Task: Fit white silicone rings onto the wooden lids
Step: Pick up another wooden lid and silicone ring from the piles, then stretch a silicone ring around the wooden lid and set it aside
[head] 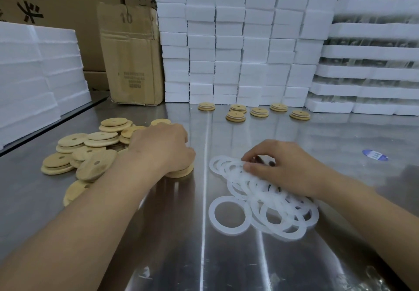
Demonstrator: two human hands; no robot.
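A heap of round wooden lids (90, 152), each with a small centre hole, lies at the left of the steel table. My left hand (165, 150) is curled over a lid (181, 172) at the heap's right edge and grips it. To the right lies a pile of white silicone rings (267, 204), with one ring (229, 215) flat by itself at the front. My right hand (276, 168) rests on the pile's far side, its fingertips pinching at a ring there. Several lids with white rings fitted (235, 116) stand in a loose row at the back.
The steel table (204, 256) runs toward me, with a seam down the middle. White foam blocks (238, 41) are stacked along the back and right, more foam (34, 75) at the left. A cardboard box (131, 59) stands behind the lids. A blue sticker (374, 155) lies at the right.
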